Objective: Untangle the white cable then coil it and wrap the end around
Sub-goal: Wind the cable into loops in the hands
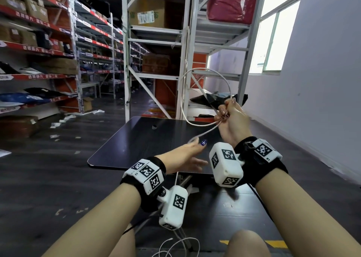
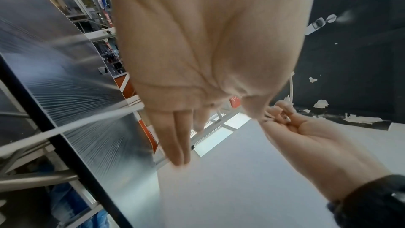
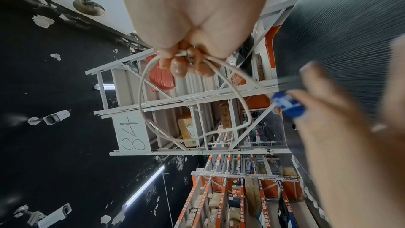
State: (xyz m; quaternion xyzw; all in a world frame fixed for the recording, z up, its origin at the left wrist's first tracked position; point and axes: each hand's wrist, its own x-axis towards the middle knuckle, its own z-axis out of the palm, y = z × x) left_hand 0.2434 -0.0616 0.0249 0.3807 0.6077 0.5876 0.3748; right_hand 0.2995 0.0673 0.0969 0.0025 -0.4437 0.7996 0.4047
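My right hand (image 1: 230, 116) is raised over the black table's (image 1: 140, 143) far right corner. It grips the gathered turns of the white cable (image 1: 210, 70), which stand up as a loop above the fist. In the right wrist view its curled fingers (image 3: 186, 65) clamp the strands, and the loop (image 3: 140, 98) hangs out beyond them. From the fist the cable runs down-left to my left hand (image 1: 185, 155). There it passes between the blue-nailed thumb (image 1: 203, 142) and forefinger. The left fingers (image 2: 179, 136) are straight. Below that hand the cable drops to the floor (image 1: 175, 245).
White metal racks (image 1: 156, 41) with cardboard boxes stand just behind the table. Red-labelled shelving (image 1: 39, 47) lines the left side. A white wall (image 1: 312, 100) with a window is on the right. Paper scraps litter the dark floor. My knees are under the near table edge.
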